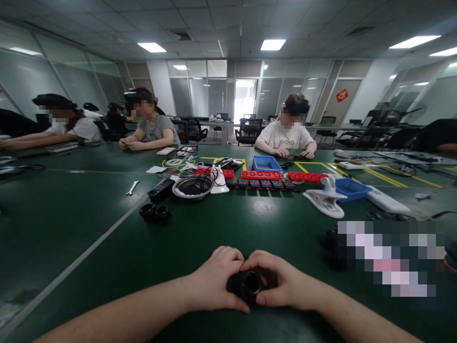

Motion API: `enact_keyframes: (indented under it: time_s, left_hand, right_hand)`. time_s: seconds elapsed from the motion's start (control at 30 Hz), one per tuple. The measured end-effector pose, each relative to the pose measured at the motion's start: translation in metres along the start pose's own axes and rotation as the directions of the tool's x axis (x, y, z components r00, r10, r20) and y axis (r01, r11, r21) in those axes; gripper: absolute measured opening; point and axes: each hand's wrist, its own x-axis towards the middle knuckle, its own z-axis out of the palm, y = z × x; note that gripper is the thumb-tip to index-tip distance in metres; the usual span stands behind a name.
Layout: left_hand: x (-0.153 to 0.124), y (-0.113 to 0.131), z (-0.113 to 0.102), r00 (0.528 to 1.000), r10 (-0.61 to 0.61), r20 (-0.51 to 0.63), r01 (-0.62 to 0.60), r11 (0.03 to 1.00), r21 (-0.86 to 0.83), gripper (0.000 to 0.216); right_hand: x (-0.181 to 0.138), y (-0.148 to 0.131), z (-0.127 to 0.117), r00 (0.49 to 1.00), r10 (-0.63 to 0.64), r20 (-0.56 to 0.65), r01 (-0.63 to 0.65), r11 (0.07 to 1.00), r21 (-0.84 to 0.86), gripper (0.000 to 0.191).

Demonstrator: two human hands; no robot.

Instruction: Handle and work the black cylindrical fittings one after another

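Both hands meet around a black pipe fitting (244, 287) low in the middle of the head view. Its round hollow end faces me. My left hand (218, 278) grips it from the left, thumb along the near side and fingers over the far side. From the right, my right hand (280, 278) closes on it, with the thumb at the near edge of the open end. The fingers partly cover the fitting's body. Farther off to the left, similar black fittings (155, 214) lie together on the green table (200, 233).
A wrench (133, 187) lies left of a metal bowl (193, 187). Red power strips (261, 175), blue bins (266, 163) and a white clip stand (326, 200) stretch across the table's middle. Black objects (333, 245) sit at right beside a blurred patch. Co-workers (285, 128) sit across the table.
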Motion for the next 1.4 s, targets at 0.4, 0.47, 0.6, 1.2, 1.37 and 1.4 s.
enact_keyframes:
  time_s: [0.4,0.47,0.6,1.2,1.37,1.4]
  left_hand:
    - [-0.007,0.022,0.017,0.956,-0.206,-0.21,0.232,0.966,0.11,0.07]
    - [-0.007,0.024,0.017,0.96,-0.204,-0.192,0.23,0.966,0.121,0.059]
    - [-0.004,0.024,0.013,0.966,-0.218,-0.14,0.233,0.967,0.1,0.04]
    - [-0.002,0.01,0.003,0.99,-0.123,-0.074,0.128,0.99,0.056,0.056]
    - [-0.004,0.021,0.01,0.977,-0.198,-0.086,0.205,0.975,0.09,0.039]
    - [-0.004,0.02,0.01,0.978,-0.194,-0.079,0.201,0.976,0.084,0.039]
  right_hand:
    - [-0.003,-0.009,0.015,0.982,0.126,-0.138,-0.155,0.961,-0.228,0.06]
    - [-0.003,-0.011,0.015,0.979,0.118,-0.164,-0.161,0.947,-0.279,0.056]
    - [-0.004,-0.016,0.015,0.984,0.086,-0.156,-0.131,0.942,-0.309,0.049]
    - [-0.007,-0.01,0.011,0.994,0.04,-0.105,-0.058,0.984,-0.168,0.061]
    - [-0.005,-0.009,0.012,0.989,0.031,-0.142,-0.065,0.967,-0.246,0.048]
    - [-0.004,-0.009,0.011,0.99,0.02,-0.136,-0.053,0.969,-0.242,0.047]
